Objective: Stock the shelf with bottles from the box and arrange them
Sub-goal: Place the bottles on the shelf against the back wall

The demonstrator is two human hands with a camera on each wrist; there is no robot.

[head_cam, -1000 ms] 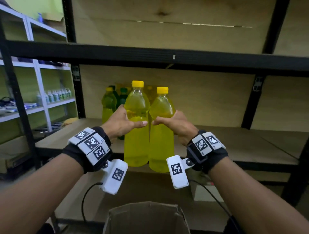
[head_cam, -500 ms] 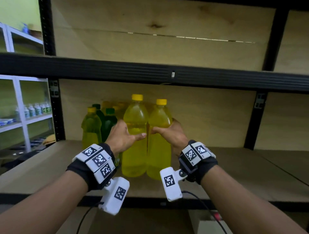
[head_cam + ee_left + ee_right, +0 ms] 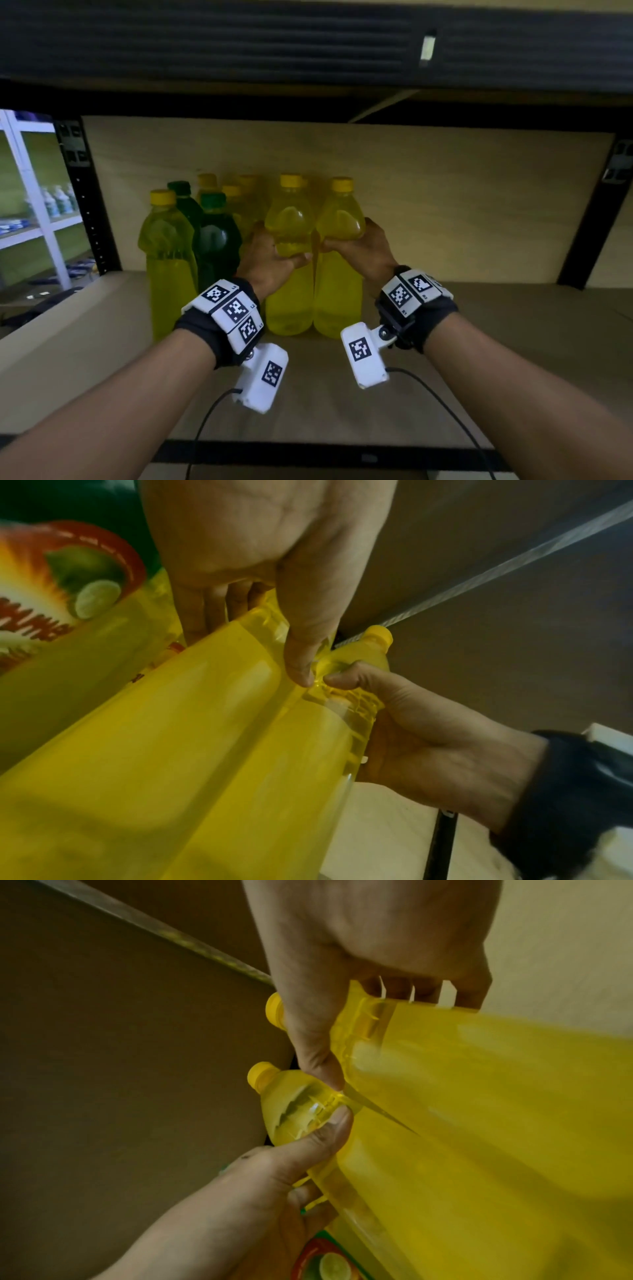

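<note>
each of the hands, left hand (image 3: 270, 255) and right hand (image 3: 359, 251), grips a yellow bottle (image 3: 289, 274); both bottles should land upright, flush beside the stocked row (image 3: 191, 236).

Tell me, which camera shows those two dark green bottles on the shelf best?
The head view: both green bottles stand whole among the yellow ones, left of the left hand. The left wrist view gives only a dark green patch in its upper left corner, too cropped to read. The right wrist view shows no green bottle, only yellow ones.
</note>
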